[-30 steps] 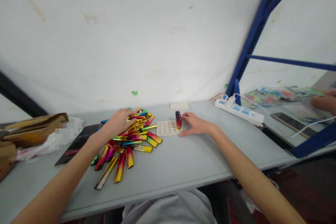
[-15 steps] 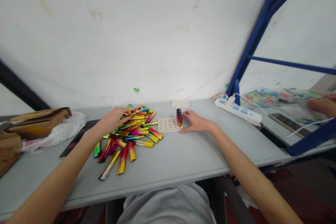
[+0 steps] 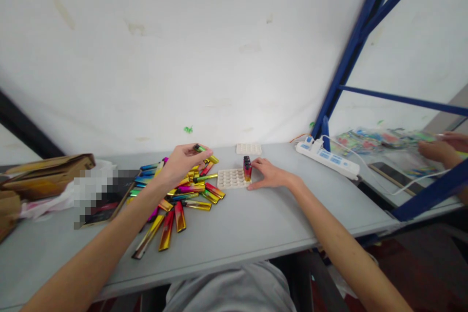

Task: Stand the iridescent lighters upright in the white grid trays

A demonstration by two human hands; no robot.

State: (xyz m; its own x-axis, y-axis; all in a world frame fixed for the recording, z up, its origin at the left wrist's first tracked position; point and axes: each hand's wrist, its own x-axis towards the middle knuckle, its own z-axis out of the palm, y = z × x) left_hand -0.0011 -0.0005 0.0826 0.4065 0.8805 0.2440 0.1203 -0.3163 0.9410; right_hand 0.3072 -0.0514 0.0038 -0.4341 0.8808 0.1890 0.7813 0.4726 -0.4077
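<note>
My left hand point(image 3: 190, 158) is closed on a green and yellow lighter point(image 3: 199, 148), raised over the back of a loose pile of shiny multicoloured lighters point(image 3: 190, 188). A cream tray with round holes point(image 3: 230, 179) lies right of the pile. Several red and yellow lighters point(image 3: 247, 169) with black tops stand upright in a row along its right end. Beside them is my right hand point(image 3: 261, 174), thumb and fingers apart, its fingertips at the row and the tray's edge.
A second cream tray point(image 3: 248, 148) lies by the wall. At right are a white power strip point(image 3: 327, 158), a blue frame point(image 3: 343, 68), a phone point(image 3: 395, 178) and another person's hands point(image 3: 440, 148). Cardboard point(image 3: 47, 170) and a plastic bag lie left.
My left hand has moved right and up from the pile, and a green lighter now shows in its fingers. My right hand stays beside the upright row. The view has shifted slightly.
</note>
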